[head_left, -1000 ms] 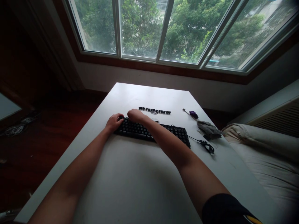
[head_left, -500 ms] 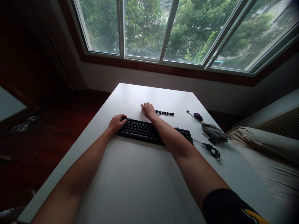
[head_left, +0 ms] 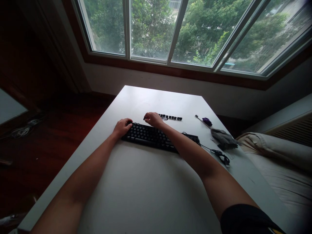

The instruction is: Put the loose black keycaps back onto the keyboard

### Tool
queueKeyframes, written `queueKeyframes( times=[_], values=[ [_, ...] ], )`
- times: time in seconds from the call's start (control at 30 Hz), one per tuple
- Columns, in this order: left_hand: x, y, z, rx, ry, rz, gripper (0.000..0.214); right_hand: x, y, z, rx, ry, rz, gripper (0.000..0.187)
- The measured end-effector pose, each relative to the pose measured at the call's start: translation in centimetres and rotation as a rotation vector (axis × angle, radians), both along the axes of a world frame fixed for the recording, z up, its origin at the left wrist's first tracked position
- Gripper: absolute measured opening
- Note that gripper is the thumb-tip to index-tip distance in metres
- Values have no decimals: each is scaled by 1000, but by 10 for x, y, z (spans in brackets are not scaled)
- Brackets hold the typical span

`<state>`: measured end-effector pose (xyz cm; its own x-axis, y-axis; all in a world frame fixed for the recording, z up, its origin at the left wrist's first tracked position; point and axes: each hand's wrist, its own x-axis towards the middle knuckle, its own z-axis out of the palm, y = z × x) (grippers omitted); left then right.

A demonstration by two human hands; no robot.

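A black keyboard [head_left: 151, 136] lies across the white table [head_left: 146, 188]. My left hand [head_left: 122, 126] sits at its left end, fingers curled over the corner and gripping it. My right hand [head_left: 153, 119] hovers over the keyboard's back edge, its fingers pinched on a small dark piece that looks like a keycap. Just behind that hand a row of loose black keycaps [head_left: 172, 117] lies on the table; the hand hides the row's left part.
Right of the keycaps lie a purple-handled brush [head_left: 206, 121], a grey cloth [head_left: 223, 138] and the keyboard's coiled black cable [head_left: 220, 156]. A pale cushioned bed [head_left: 280, 156] borders the table's right side. Dark wood floor lies to the left, a window wall behind.
My right hand reached from the keyboard back to the keycap row, then drew back over the keyboard's rear edge with its fingers pinched. My left hand stayed on the keyboard's left end.
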<state>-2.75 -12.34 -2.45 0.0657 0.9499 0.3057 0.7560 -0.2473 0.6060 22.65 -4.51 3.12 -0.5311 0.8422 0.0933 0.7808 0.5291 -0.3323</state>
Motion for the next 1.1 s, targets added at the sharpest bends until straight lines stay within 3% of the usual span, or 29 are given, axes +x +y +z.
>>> queueKeyframes(
  times=[0.13,0.27,0.73,0.93,1.1],
  values=[
    [0,-1,0,5,8,-4,28,-3,-26,9,-158,71,45,22],
    [-1,-2,1,3,10,-1,29,-7,-36,17,-192,50,48,21],
    [2,-4,6,-6,16,8,29,-28,-47,19,33,-281,85,25],
    [1,-3,4,-2,22,9,29,-11,-25,19,-78,-184,120,25],
    [0,0,1,-6,30,29,29,12,9,5,227,-221,-109,33]
  ],
)
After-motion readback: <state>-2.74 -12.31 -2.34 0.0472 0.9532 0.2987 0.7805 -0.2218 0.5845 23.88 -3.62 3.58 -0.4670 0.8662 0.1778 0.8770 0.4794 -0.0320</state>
